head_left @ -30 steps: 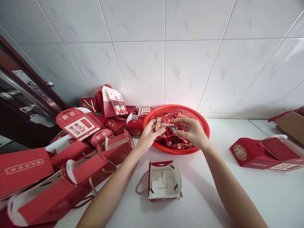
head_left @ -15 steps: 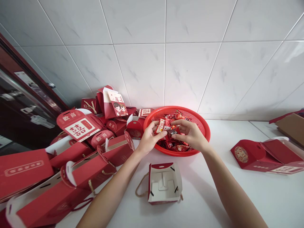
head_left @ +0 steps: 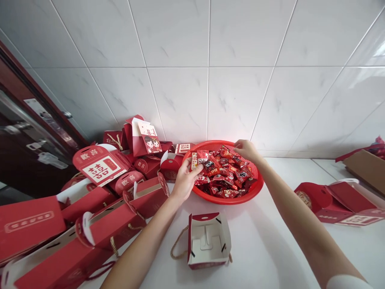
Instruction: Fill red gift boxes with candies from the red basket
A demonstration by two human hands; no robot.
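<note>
So the held packets (head_left: 200,158), a little bunch of wrapped sweets with a pale printed one and a red one showing, are up over the left side of the red basket (head_left: 259,182). Left hand (head_left: 185,178) has them, thumb and fingers clamped on the near-left edges, and the hand itself sits right at the basket's rim.

The basket is a shallow oval with mesh sides, holding a heap of loose sweets (head_left: 228,180) in shiny red and dark wrappers. They're piled toward the middle and near side, with mesh showing at the far right. Right hand (head_left: 247,150) is over the far right rim, fingers bent in close together; can't tell if there's anything between the tips.

Just on the near side of the basket, a strip of white worktop (head_left: 255,257) separates it from the open box (head_left: 225,237). That one stands mouth up, white inside, bottom flaps visible, rope handle (head_left: 177,255) looped out left between box and left forearm. More worktop shows to its right, under the right forearm.

Left side is tight: red gift boxes (head_left: 141,196) stacked right up by the basket edge, several open. Well off right are another red box (head_left: 319,200) and some brown cardboard (head_left: 363,164). Tiled wall (head_left: 237,96) runs behind the basket.
</note>
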